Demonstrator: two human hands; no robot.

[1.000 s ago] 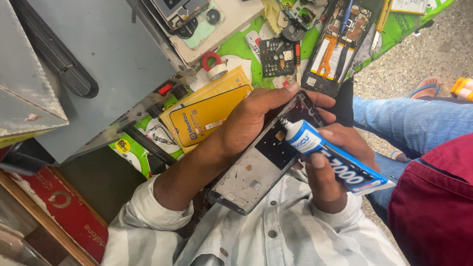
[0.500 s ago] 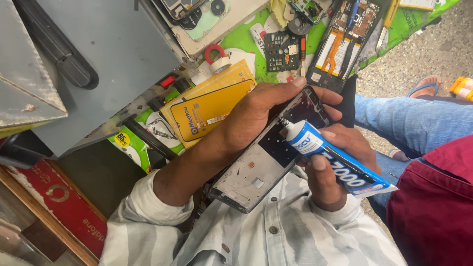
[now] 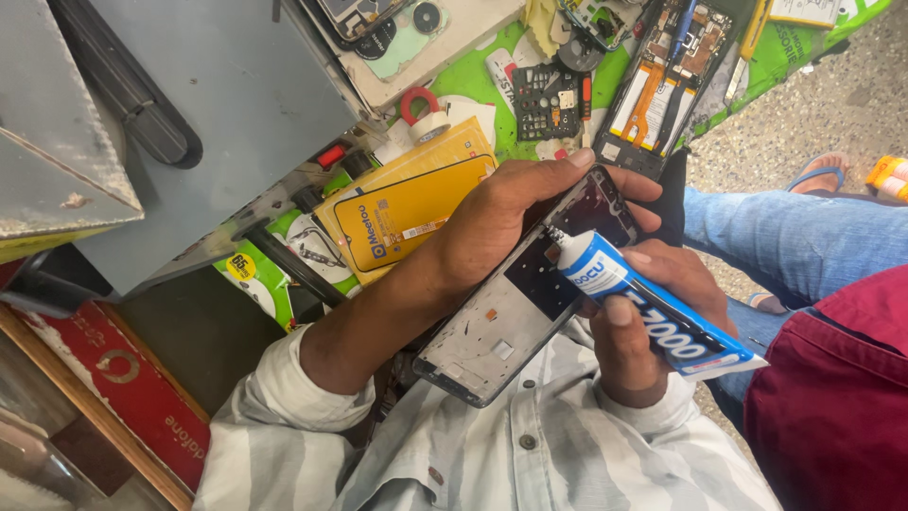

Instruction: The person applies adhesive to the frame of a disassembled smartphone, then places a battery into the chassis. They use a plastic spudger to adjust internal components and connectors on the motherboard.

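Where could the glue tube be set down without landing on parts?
Little room. The green mat is crowded with circuit boards, an opened phone and a tape roll. The barest patches are the grey metal box's flat top and the yellow package beside the left hand.

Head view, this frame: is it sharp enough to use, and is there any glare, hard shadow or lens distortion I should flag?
Head view: even daylight, no hard shadows; the left hand, phone frame and blue glue tube in the right hand are sharp. Head view: mild sheen on the grey metal case, no blown-out glare. Head view: wide-angle stretch toward the corners, and the lower left corner is dim and soft.
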